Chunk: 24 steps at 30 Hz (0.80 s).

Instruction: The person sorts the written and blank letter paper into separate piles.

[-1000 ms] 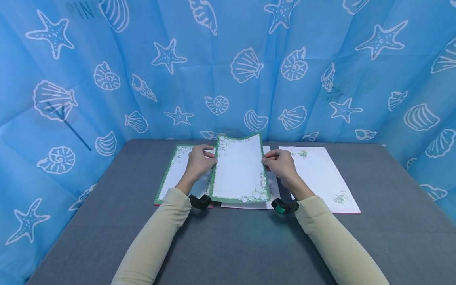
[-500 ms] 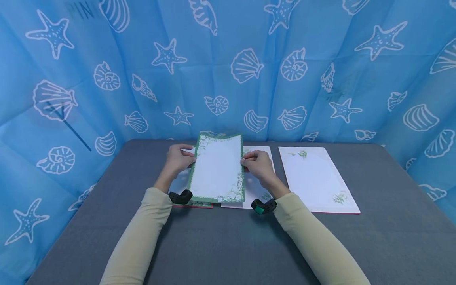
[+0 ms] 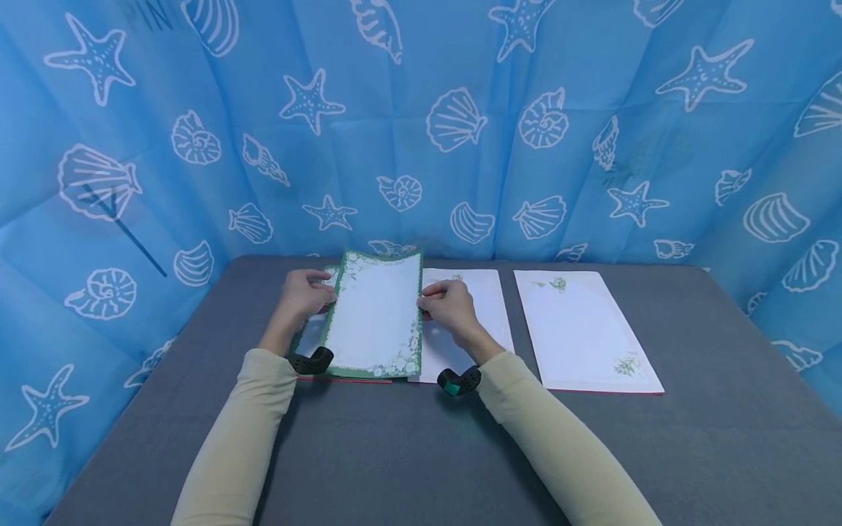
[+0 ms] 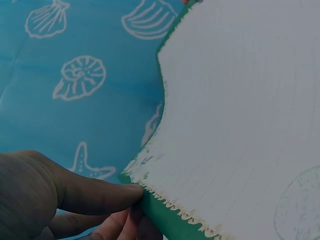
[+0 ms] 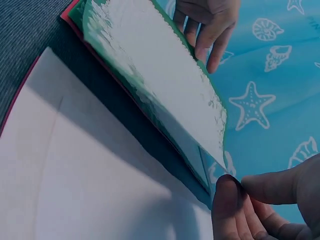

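A green-bordered sheet of paper (image 3: pixel 375 314) with a white middle and a floral edge is held up by both hands, slightly bowed. My left hand (image 3: pixel 304 298) pinches its left edge between thumb and fingers; the left wrist view shows the thumb (image 4: pixel 100 192) on the green border. On the opposite edge my right hand (image 3: pixel 452 307) pinches the paper, thumb and fingertips meeting at its rim in the right wrist view. Below the held sheet lies a left stack of green-bordered paper (image 3: pixel 309 336) with a red layer under it, mostly covered.
A middle stack of white paper (image 3: pixel 470 292) lies right of the held sheet, partly behind my right hand. Farther right is another white stack (image 3: pixel 585 329) with small green plant prints and a red lower edge. A blue shell-patterned curtain (image 3: pixel 395 131) hangs behind the grey table (image 3: pixel 421 453).
Both hands have carried the green-bordered sheet leftward, from over the middle stack to over the left stack. The middle stack shows more now. Both hands keep their pinch.
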Motion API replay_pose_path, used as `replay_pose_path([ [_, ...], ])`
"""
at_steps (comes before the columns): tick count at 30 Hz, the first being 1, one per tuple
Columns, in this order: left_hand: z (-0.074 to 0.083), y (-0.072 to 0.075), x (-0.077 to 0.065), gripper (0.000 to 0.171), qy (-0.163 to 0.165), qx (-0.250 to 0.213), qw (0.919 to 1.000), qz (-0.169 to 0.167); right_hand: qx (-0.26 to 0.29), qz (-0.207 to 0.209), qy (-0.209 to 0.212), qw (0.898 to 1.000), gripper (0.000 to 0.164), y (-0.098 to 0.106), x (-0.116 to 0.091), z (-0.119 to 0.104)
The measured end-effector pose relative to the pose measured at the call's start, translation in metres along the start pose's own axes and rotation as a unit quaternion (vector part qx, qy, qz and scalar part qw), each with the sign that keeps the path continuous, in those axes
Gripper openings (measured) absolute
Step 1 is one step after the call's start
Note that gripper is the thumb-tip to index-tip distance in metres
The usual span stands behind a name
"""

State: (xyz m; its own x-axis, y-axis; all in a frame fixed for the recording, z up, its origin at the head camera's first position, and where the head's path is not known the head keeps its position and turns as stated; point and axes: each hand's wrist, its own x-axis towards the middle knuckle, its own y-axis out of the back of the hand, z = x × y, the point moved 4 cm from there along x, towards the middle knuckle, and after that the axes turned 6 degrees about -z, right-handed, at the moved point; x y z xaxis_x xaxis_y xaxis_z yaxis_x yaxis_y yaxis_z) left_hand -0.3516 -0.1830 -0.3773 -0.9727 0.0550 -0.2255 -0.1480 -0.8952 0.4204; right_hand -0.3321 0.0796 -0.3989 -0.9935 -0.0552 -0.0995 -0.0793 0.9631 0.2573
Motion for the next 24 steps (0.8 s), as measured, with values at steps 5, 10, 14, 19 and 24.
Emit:
replay_pose_path([
  [5,-0.005,0.008,0.001,0.051,0.012,-0.003,0.9999,-0.004,0.003,-0.005,-0.015,1.000,0.013,-0.008,0.001,-0.001],
  [10,-0.010,0.013,0.003,0.049,0.018,0.000,0.9998,0.004,0.005,-0.009,-0.019,1.000,0.012,-0.016,0.003,-0.004],
  [14,-0.014,0.017,0.004,0.050,0.021,0.013,0.9996,0.010,0.005,-0.018,-0.016,1.000,0.013,-0.022,0.004,-0.008],
  [19,-0.017,0.021,0.006,0.052,0.026,0.018,0.9993,0.022,0.007,-0.024,-0.014,1.000,0.013,-0.027,0.005,-0.008],
  [24,-0.018,0.022,0.007,0.053,0.028,0.018,0.9990,0.030,0.003,-0.028,-0.014,0.999,0.012,-0.030,0.006,-0.008],
])
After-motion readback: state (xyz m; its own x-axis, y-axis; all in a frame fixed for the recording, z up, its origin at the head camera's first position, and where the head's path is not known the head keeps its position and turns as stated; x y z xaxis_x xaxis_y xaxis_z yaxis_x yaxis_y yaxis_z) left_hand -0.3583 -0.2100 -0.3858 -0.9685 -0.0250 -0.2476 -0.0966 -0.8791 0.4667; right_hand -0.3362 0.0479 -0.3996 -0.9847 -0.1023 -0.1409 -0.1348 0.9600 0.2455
